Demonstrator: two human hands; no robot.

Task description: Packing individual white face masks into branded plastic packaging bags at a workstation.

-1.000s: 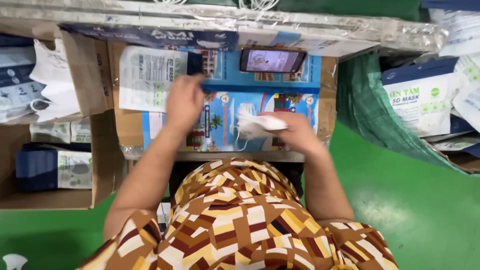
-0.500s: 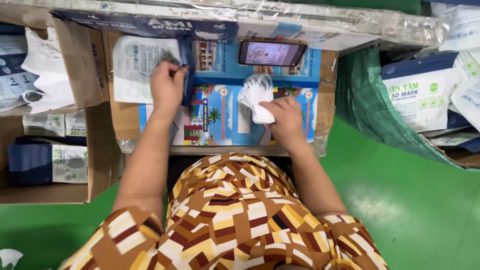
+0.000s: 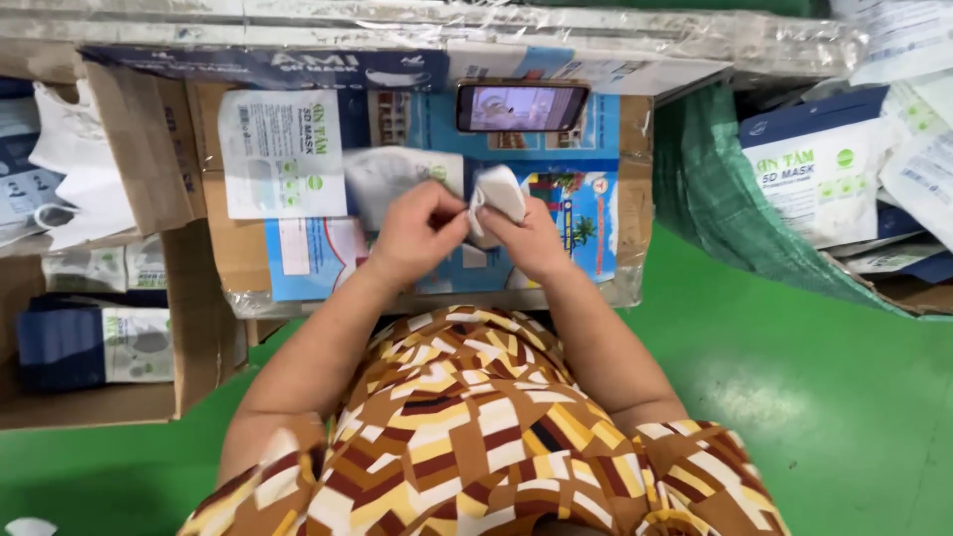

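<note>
Both my hands meet over a cardboard work surface (image 3: 238, 253) covered with blue printed sheets. My right hand (image 3: 526, 238) grips a small bundle of white face masks (image 3: 499, 191). My left hand (image 3: 422, 228) pinches the left edge of that same bundle, with a clear plastic pouch (image 3: 397, 174) lying just behind it. A stack of white printed pouches (image 3: 281, 152) rests to the left on the board. My patterned brown and yellow clothing fills the lower view.
A phone (image 3: 522, 106) lies flat at the back of the board. Open cardboard boxes (image 3: 129, 347) with packed masks stand at left. A green woven sack (image 3: 735, 218) and heaped mask packets (image 3: 814, 179) sit at right. The floor (image 3: 814, 397) is green.
My left hand has come back from the pouch stack at the left to the mask bundle. My right hand has lifted the bundle slightly toward the centre. The clear pouch now lies by the hands.
</note>
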